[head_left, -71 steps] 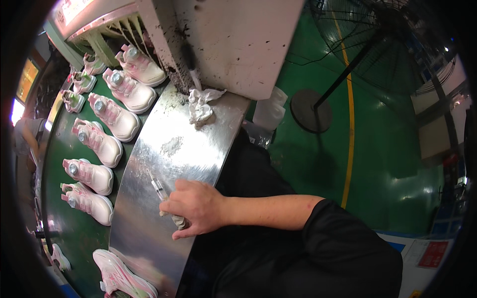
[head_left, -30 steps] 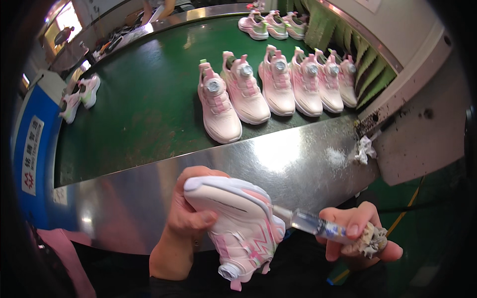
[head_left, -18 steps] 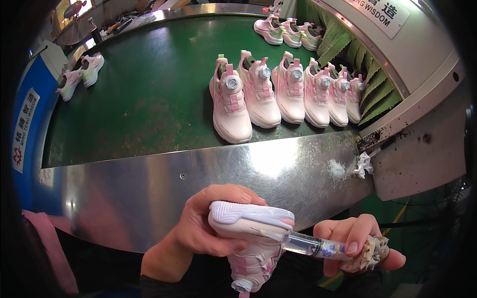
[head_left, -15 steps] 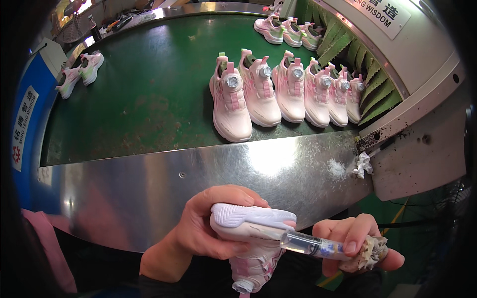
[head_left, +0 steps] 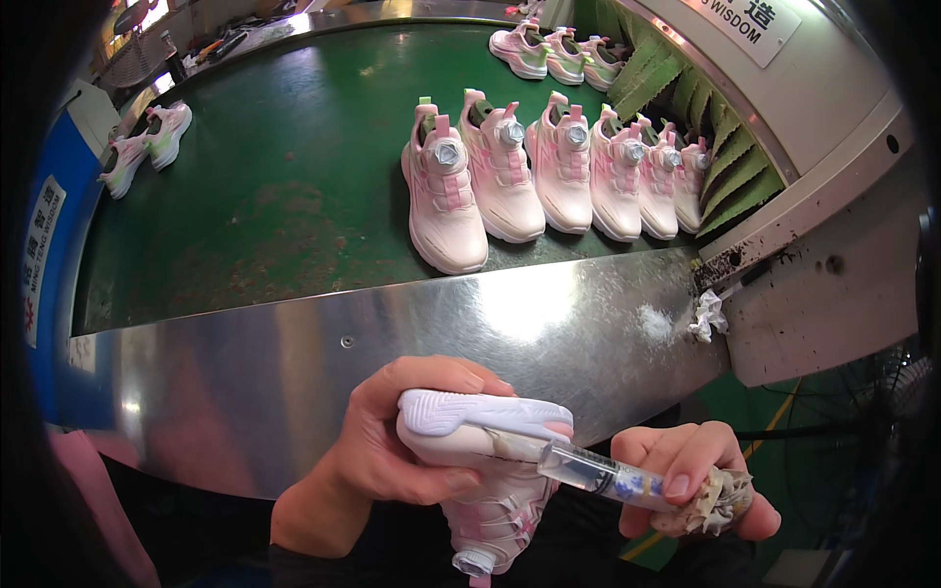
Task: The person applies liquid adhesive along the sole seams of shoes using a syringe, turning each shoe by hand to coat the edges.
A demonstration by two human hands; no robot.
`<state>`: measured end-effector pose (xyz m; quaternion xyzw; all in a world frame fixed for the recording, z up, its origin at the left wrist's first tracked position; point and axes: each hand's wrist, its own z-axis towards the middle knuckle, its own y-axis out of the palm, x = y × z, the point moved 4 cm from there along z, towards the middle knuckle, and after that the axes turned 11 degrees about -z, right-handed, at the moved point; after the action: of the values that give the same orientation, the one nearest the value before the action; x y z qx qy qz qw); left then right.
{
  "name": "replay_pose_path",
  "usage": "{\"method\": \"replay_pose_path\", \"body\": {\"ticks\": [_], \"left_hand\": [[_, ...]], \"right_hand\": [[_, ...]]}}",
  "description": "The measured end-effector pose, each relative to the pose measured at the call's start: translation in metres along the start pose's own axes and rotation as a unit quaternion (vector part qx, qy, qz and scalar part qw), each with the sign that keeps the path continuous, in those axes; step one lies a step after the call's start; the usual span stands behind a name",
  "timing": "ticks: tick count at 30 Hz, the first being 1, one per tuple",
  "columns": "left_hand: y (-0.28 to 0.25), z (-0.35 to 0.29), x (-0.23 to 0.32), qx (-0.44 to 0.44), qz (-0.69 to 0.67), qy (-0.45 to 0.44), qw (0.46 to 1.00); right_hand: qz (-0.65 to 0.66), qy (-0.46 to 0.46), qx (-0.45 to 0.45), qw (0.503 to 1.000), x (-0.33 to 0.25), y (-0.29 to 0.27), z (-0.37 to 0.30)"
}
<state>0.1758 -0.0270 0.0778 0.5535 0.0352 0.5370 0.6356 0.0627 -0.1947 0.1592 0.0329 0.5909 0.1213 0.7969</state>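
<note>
My left hand (head_left: 392, 446) grips a pink-and-white sneaker (head_left: 495, 510) turned on its side, its toe between thumb and fingers. The ribbed pale sole (head_left: 470, 414) faces up and away, and the silver dial (head_left: 474, 562) points down toward me. My right hand (head_left: 686, 470) is closed around a clear plastic syringe (head_left: 598, 472) with some blue marks on its barrel. Its front end meets the seam between sole and upper; the very tip is hard to make out. A crumpled, dirty off-white wad (head_left: 711, 505) is also held in the right hand.
A steel ledge (head_left: 245, 392) borders a green conveyor belt (head_left: 265, 206). Several matching sneakers (head_left: 564, 176) stand in a row near green curtain strips (head_left: 740, 181). More shoes sit at far right and far left (head_left: 167, 132). Crumpled white paper (head_left: 708, 316) lies on the ledge.
The whole view has shifted slightly, moving the belt and shoes a little left and up. Both hands keep their holds, and the syringe stays at the sole seam.
</note>
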Motion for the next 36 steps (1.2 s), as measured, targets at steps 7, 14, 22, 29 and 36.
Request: {"method": "replay_pose_path", "body": {"ticks": [7, 14, 22, 29, 36], "left_hand": [[-0.014, 0.002, 0.0, 0.024, 0.081, 0.02, 0.996], [-0.014, 0.004, -0.002, 0.113, 0.006, 0.015, 0.993], [-0.032, -0.001, 0.001, 0.195, 0.118, -0.014, 0.974], [-0.032, 0.004, -0.004, 0.205, 0.094, -0.072, 0.972], [-0.059, -0.002, -0.009, 0.171, 0.032, -0.088, 0.981]], "right_hand": [[-0.004, 0.025, 0.027, 0.999, 0.009, -0.012, -0.013], [0.004, 0.031, 0.03, 0.999, 0.022, -0.021, -0.028], [0.065, 0.035, 0.003, 0.997, 0.045, -0.036, -0.049], [0.043, 0.029, -0.005, 0.999, 0.058, -0.042, -0.059], [0.001, 0.029, -0.004, 1.0, 0.061, -0.04, -0.077]]}}
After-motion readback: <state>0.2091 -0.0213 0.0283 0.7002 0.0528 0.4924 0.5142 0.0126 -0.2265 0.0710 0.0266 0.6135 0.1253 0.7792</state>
